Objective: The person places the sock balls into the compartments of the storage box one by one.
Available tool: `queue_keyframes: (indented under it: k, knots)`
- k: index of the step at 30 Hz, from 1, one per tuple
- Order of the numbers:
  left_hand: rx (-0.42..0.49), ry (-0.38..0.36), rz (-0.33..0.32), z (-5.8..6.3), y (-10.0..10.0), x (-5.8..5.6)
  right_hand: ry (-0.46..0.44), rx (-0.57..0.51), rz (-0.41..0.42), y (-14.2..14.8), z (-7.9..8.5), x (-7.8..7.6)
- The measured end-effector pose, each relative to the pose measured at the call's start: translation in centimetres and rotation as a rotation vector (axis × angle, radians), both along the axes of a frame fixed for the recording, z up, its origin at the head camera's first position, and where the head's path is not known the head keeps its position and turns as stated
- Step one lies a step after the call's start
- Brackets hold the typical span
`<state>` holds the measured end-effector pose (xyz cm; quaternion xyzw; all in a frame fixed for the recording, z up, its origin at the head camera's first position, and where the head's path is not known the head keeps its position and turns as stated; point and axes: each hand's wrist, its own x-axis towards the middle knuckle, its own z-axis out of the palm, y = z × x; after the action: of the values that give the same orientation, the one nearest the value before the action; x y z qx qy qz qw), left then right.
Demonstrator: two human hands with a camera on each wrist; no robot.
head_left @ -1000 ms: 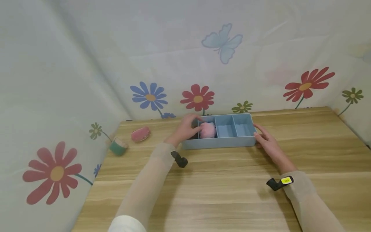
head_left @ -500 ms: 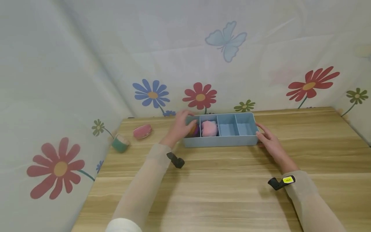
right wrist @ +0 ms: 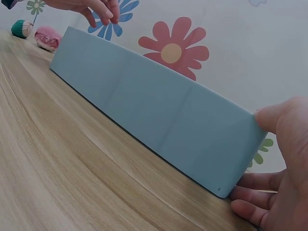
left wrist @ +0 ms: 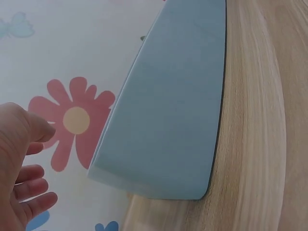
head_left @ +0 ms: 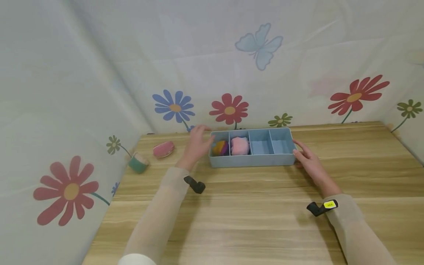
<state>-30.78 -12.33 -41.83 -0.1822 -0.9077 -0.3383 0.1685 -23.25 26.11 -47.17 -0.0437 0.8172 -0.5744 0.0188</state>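
A light-blue box (head_left: 251, 160) with several compartments in a row lies lengthwise on the table. In its leftmost compartment sits a rounded orange, purple and teal item (head_left: 220, 148). The compartment beside that holds a soft-looking pink lump (head_left: 240, 145). My left hand (head_left: 197, 144) hovers just off the box's left end, fingers spread and holding nothing; the left wrist view shows it apart from the box wall. At the opposite end my right hand (head_left: 310, 164) holds the box, thumb on the front corner (right wrist: 262, 120) and fingers against the end wall.
Left of the box lie a pink, cream-edged item (head_left: 163, 149) resembling a macaron and a small green cupcake-like piece (head_left: 138, 163). A flower-printed curtain (head_left: 291, 73) hangs right behind the wooden table (head_left: 258, 213) and along its left side.
My left hand has lifted from the pink lump, passed over the leftmost compartment and moved left out of the box, uncovering the orange and purple item. The right hand has stayed at the box's end.
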Motion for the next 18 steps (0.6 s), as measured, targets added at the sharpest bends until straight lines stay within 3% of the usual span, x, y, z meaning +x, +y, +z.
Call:
queue_keyframes:
  k: [8,18]
  knots:
    - [0.024,0.036,0.054,0.0,-1.4,0.5,0.002,-0.002,0.006,-0.1,0.1,0.0]
    - [0.004,-0.043,0.217,-0.9,-3.0,1.2,0.012,-0.004,0.014,-0.1,0.3,0.2]
